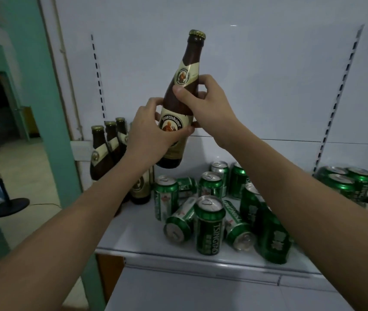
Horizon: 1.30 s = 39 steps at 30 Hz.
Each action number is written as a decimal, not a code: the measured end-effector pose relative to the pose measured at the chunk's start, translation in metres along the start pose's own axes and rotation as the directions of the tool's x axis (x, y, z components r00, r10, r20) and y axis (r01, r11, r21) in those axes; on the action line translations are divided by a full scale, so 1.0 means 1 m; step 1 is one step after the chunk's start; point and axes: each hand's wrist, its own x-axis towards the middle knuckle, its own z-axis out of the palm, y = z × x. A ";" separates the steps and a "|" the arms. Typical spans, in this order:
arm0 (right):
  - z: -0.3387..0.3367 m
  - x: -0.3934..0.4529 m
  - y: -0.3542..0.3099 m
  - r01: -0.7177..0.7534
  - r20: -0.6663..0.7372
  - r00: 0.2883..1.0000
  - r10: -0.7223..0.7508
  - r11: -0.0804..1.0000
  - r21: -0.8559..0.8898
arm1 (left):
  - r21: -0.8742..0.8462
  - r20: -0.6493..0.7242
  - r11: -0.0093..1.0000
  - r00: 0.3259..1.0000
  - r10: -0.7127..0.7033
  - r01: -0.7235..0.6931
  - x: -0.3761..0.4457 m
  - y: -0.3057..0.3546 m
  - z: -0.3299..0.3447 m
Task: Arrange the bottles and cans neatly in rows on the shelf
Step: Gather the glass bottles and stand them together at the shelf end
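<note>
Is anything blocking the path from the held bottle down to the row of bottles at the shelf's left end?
Nothing visible blocks it. Both the left hand and right hand hold the brown bottle in the air, above and right of the standing bottles. The green cans clutter the shelf further right, off that path.

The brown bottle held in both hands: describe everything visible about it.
The brown bottle looks like dark glass, with a gold crown cap still on, a cream neck label bearing a round emblem, and a cream body label reading Franziskaner. It is held in the air above the shelf, tilted so its top leans slightly right, touching nothing but hands. The left hand grips its lower body over the label; the right hand grips its shoulder just above. Its base hangs over the green cans.
</note>
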 end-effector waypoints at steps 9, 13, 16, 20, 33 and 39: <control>0.074 -0.007 0.011 0.005 0.166 0.986 0.001 0.999 -0.040 | -0.086 -0.169 0.987 0.975 -0.147 0.134 -0.039 -0.057 -0.031; 0.091 -0.013 0.025 -0.040 0.234 0.971 0.051 0.998 -0.050 | -0.087 -0.205 0.976 0.955 -0.213 0.199 -0.060 -0.076 -0.027; 0.099 -0.016 0.036 -0.053 0.269 0.959 0.090 0.988 -0.142 | -0.099 -0.221 0.962 0.937 -0.272 0.255 -0.080 -0.093 -0.016; 0.105 -0.018 0.051 -0.041 0.296 0.947 0.124 0.961 -0.272 | -0.071 -0.244 0.942 0.910 -0.336 0.328 -0.104 -0.109 -0.001; 0.107 -0.015 0.093 -0.009 0.220 0.968 0.118 0.897 -0.443 | 0.025 -0.178 0.952 0.938 -0.297 0.306 -0.137 -0.132 0.016; 0.106 -0.011 0.093 -0.010 0.285 0.946 0.156 0.891 -0.455 | 0.074 -0.175 0.960 0.952 -0.253 0.269 -0.159 -0.142 0.016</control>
